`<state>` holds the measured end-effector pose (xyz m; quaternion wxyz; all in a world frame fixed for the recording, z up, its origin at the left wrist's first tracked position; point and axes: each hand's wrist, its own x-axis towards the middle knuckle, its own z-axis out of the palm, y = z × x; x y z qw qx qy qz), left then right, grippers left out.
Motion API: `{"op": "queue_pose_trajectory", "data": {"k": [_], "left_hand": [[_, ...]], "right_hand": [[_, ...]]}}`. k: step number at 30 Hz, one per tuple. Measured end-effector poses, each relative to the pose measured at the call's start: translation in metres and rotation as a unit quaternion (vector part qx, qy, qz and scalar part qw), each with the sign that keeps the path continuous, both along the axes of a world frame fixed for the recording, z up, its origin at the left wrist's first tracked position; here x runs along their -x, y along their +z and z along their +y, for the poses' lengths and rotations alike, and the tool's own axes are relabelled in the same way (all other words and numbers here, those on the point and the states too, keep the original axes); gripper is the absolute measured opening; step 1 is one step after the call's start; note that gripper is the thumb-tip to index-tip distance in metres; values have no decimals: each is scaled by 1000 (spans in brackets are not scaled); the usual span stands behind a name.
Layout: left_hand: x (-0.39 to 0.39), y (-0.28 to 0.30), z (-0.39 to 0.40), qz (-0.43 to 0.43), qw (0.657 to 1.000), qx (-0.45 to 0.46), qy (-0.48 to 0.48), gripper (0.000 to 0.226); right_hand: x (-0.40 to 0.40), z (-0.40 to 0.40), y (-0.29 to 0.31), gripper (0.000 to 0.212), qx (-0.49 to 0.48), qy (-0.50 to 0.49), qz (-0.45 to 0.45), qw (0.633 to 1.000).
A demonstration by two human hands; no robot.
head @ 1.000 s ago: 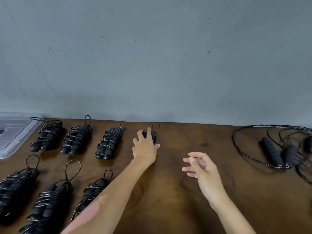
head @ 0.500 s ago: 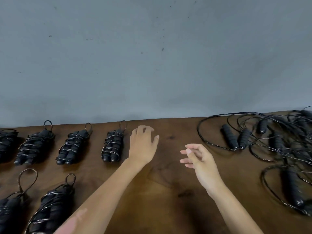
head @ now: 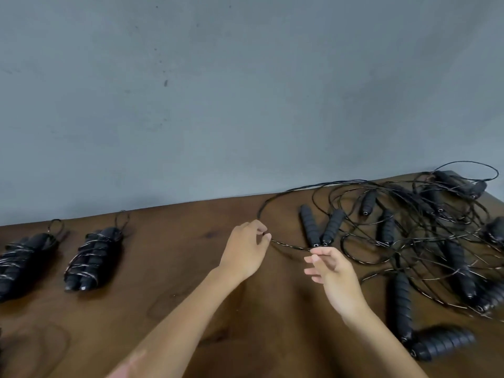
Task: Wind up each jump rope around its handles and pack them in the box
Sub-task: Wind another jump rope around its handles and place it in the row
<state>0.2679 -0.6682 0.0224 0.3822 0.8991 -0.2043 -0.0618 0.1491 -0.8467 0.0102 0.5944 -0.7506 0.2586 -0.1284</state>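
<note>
The left hand (head: 245, 251) is held over the middle of the bench (head: 169, 268), its thumb and forefinger closed in a pinch on a thin black cord (head: 289, 246). The right hand (head: 331, 271) is held just to the right of it, fingers loosely spread and relaxed, nothing gripped; its fingertips (head: 316, 251) lie at or just above the same cord, and contact cannot be told. The two hands are kept apart, with a short stretch of cord running between them.

From the pinch the cord is carried up in a wide loop toward the far edge of the bench and round to a pair of ribbed black handles (head: 321, 227), which lie side by side just beyond the right hand, their cord ends pointing near.

Further right, a tangled pile of unwound jump ropes (head: 425, 227) is spread over the right part of the bench, with loose cords crossing several handles. Two larger handles (head: 401, 304) are seen at the near right, close to the right forearm.

On the left, two wound jump ropes (head: 94, 257) are laid in a row, each with its cord wrapped round its paired handles and a small loop at the far end; the leftmost is partly cut off by the picture's edge. Behind the bench stands a plain grey wall (head: 218, 105).
</note>
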Motion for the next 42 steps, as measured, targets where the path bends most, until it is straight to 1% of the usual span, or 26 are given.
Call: {"op": "queue_pose_trajectory", "data": {"k": [2,4,6,8,12,15,18,20,24,27,30,34,36,40,42], "left_hand": [[-1,-3,-38,16,1000,8,-5,25],[-3,-6,-67,37,999,10,-12,25],[-5,-10,-94,61,998,-2,-20,27],[-8,-15,-117,83,996,-12,-27,31],[-14,-23,-155,120,991,-39,-38,41],[-19,-30,-176,129,990,-55,-28,43],[-22,-34,-194,128,988,-81,-6,48],[-22,-33,-205,121,988,-93,14,57],[-23,-32,-219,111,985,-126,26,90],[-25,-33,-224,118,980,-163,14,100],[-26,-34,-225,125,978,-169,17,100],[-31,-38,-222,183,972,-136,49,98],[-31,-39,-221,202,967,-150,51,96],[-26,-38,-220,181,965,-188,36,81],[-23,-37,-219,175,964,-198,38,73]], "right_hand": [[-4,-36,-8,13,-3,-16,1,1000],[-13,-65,-17,14,20,-19,11,1000],[-20,-87,-22,24,48,-5,28,998],[-27,-105,-26,36,56,24,42,997],[-42,-129,-30,47,59,77,69,993],[-52,-142,-36,50,57,86,78,992],[-58,-148,-40,51,35,90,84,992],[-62,-152,-42,49,0,78,77,994],[-65,-160,-46,43,-59,68,63,994],[-63,-164,-43,44,-96,79,41,991],[-60,-167,-37,41,-109,92,19,990],[-59,-163,-28,43,-86,119,-3,989],[-58,-159,-26,44,-85,133,-5,987],[-55,-155,-24,49,-95,149,-16,984],[-51,-154,-22,49,-98,141,-24,985]]}}
